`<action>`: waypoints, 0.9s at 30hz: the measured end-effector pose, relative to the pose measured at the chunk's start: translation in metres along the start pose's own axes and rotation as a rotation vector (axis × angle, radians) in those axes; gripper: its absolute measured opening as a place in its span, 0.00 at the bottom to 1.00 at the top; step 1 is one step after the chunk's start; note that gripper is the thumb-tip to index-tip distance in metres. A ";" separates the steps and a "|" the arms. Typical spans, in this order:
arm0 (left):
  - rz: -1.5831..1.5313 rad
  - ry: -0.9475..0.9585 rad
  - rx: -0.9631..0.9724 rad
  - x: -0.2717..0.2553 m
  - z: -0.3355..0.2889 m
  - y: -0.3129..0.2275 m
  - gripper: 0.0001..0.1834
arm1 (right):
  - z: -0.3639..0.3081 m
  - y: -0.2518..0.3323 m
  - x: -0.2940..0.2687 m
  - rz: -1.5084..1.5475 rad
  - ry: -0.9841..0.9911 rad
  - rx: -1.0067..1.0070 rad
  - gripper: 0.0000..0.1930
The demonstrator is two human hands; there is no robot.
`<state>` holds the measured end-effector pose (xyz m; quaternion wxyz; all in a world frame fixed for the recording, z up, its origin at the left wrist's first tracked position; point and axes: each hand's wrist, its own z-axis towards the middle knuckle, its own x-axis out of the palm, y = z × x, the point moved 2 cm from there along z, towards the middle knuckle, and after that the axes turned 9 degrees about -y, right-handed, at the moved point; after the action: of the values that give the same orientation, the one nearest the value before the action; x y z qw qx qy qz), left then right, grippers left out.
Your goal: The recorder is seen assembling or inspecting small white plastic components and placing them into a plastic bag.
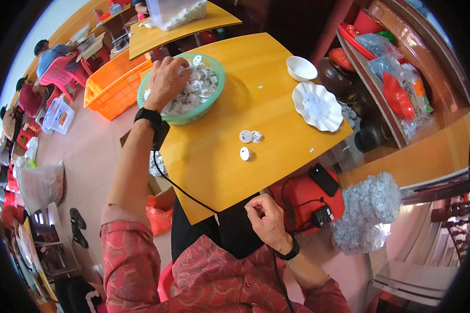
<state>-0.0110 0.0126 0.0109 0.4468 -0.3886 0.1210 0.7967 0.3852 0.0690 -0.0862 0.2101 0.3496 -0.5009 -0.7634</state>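
My left hand (168,82) reaches over the near left side of a green plastic basket (220,86) filled with small white round plastic parts (201,86). Its fingers curl down among the parts, and the tips are hidden. Close to the table's front edge, above my lap, my right hand (267,218) is closed in a pinch; anything between its fingers is too small to make out. Between the hands, three white round parts lie on the yellow table (219,167): a pair touching (250,136) and a single one (245,154) nearer me.
At the table's right stand a white bowl (301,69) and a scalloped white dish (329,117) with small clear pieces. A red stool (303,201) holds a black phone (324,180). Beside it sit bags of clear parts (371,201). An orange crate (112,88) stands left. A black cable (185,193) crosses the table's corner.
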 end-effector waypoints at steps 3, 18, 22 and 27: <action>-0.010 0.059 -0.086 -0.013 0.003 -0.008 0.18 | 0.001 0.001 0.001 0.010 -0.015 -0.002 0.08; -0.584 0.151 -0.013 -0.022 -0.087 -0.137 0.14 | -0.009 0.003 0.006 -0.022 -0.023 -0.143 0.06; -0.528 0.265 0.164 -0.005 -0.116 -0.169 0.21 | -0.030 0.023 0.024 -0.047 0.115 -0.386 0.05; -0.450 0.384 0.334 0.015 -0.127 -0.174 0.20 | -0.045 0.028 0.030 -0.065 0.284 -0.415 0.07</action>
<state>0.1896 0.0529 -0.0580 0.6381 -0.4701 0.2428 0.5594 0.3978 0.0099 -0.0822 0.3209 0.4188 -0.2873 -0.7995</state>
